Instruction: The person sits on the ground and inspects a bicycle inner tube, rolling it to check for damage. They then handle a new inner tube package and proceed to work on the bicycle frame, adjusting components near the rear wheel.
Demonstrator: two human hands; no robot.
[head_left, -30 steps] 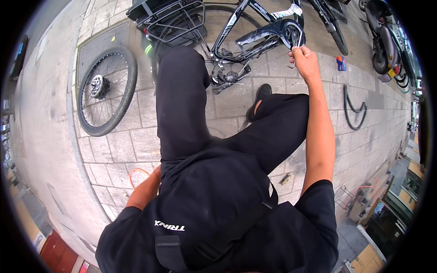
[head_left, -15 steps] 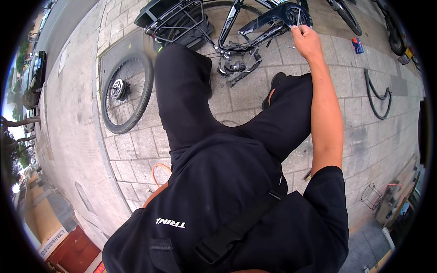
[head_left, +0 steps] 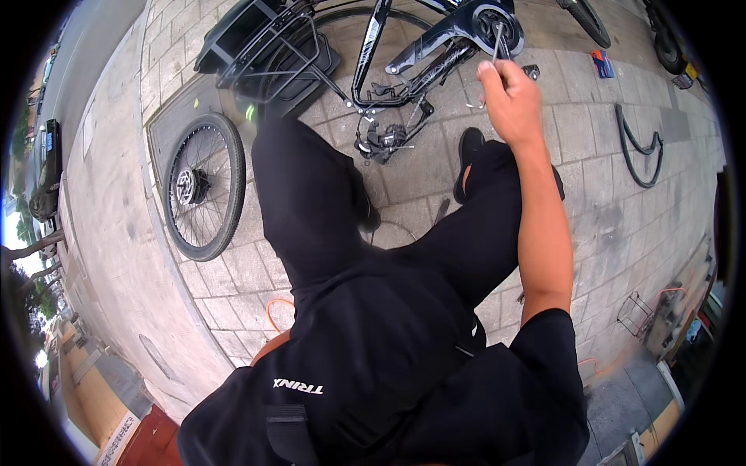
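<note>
My right hand (head_left: 513,97) is closed round a slim metal wrench (head_left: 496,46). Its shaft reaches up to the crank area (head_left: 489,27) of a black bicycle, and another thin end sticks out below my fingers. I cannot make out exactly which bolt or part the tip meets. The black bicycle frame (head_left: 365,58) lies on the paving in front of me, with the rear derailleur (head_left: 382,141) hanging between my feet. My left hand is out of sight; only a sliver of the left arm (head_left: 270,348) shows beside my torso.
A loose bicycle wheel (head_left: 237,186) lies on the left. Behind my left knee is the bicycle's black rear rack (head_left: 272,58). To the right are a black inner tube (head_left: 639,151) and a small blue-and-red box (head_left: 601,64). An orange hose (head_left: 272,312) runs near my left side.
My right hand has shifted slightly left and down in view, still holding the wrench, whose shaft now tilts differently at the crank. The whole view has shifted, and my right foot shows more.
</note>
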